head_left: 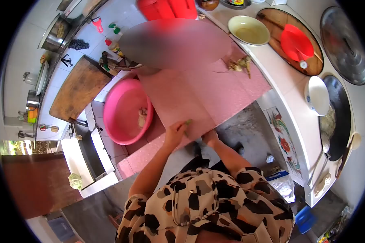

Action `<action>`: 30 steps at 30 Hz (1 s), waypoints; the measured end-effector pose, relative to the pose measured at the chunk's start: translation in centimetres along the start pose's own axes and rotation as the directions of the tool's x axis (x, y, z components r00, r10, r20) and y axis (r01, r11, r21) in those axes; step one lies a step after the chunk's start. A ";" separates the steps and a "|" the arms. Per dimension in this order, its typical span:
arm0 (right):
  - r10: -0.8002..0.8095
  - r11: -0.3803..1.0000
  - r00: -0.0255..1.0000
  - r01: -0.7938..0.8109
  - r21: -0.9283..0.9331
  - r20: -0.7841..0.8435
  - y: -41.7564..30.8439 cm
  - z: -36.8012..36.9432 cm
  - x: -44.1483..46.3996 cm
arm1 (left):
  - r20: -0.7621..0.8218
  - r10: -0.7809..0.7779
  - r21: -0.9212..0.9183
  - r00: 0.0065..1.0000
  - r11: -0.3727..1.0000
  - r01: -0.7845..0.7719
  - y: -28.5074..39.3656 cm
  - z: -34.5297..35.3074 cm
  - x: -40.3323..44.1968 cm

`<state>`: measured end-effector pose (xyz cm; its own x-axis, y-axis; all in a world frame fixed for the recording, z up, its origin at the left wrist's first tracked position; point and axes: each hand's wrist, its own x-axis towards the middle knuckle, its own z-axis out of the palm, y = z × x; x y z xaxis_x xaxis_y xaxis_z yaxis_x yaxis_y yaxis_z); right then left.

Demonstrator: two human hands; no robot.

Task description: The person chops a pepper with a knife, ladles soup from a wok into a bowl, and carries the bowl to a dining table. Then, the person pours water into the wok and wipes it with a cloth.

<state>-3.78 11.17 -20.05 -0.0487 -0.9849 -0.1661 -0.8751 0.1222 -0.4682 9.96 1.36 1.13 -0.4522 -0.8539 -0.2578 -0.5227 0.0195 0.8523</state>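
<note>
My left hand (175,134) is over the pink tiled counter (182,93), near its front edge. Its fingers are closed on a small green piece (188,122), too small to name exactly. At the counter's front edge, to the right, is my right hand (209,137); its fingers are largely hidden, and whether they hold anything does not show. Left of my hands a pink basin (121,111) stands in a recess, with a pale, whitish item (142,117) inside it. A small heap of dry, yellowish plant scraps (240,66) lies on the counter's far right part.
A blurred patch covers the counter's back. On the right worktop stand a pale green bowl (235,29), a wooden board (271,24) with a red ladle-like scoop (296,42), a white bowl (317,96) and a wok (340,137). A cutting board (79,89) leans left.
</note>
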 end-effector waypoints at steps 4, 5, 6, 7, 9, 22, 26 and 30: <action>0.021 1.000 1.000 -0.021 0.010 -0.017 -3.9 1.0 4.3 | 0.057 0.185 0.081 0.981 0.979 -0.189 -2.4 -3.9 0.8; 0.045 0.998 0.999 -0.045 0.053 0.003 -4.4 0.5 4.9 | 0.087 0.218 0.142 0.972 0.963 -0.229 -1.9 -4.8 1.0; 0.067 0.994 0.998 -0.068 0.085 0.021 -4.9 -0.5 5.0 | 0.077 0.247 0.167 0.966 0.952 -0.256 -1.7 -5.3 1.4; 0.092 0.985 0.995 -0.096 0.140 0.038 -5.6 -2.3 5.0 | 0.068 0.273 0.192 0.960 0.940 -0.281 -1.5 -5.7 2.0; 0.129 0.980 0.990 -0.135 0.144 0.052 -6.2 -4.2 4.1 | 0.059 0.291 0.192 0.955 0.935 -0.297 -1.9 -5.4 2.9; 0.485 0.859 0.822 -0.511 0.011 0.297 -3.5 -10.4 -16.4 | 0.105 0.484 0.210 0.869 0.843 -0.495 -3.3 -2.2 5.4; 0.560 0.802 0.820 -0.572 0.172 0.119 -4.8 -14.8 -27.8 | 0.075 0.578 0.315 0.813 0.759 -0.569 -3.9 -1.6 5.5; 0.632 0.662 0.773 -0.570 0.487 0.045 -6.9 -18.1 -28.0 | 0.019 0.640 0.331 0.769 0.721 -0.608 -3.1 -1.7 4.8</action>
<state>-5.10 35.74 3.57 -0.5693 -0.6788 -0.4638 -0.3168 0.7017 -0.6381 10.64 -3.62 -2.00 -0.6955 -0.6339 0.3383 -0.3412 0.7057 0.6209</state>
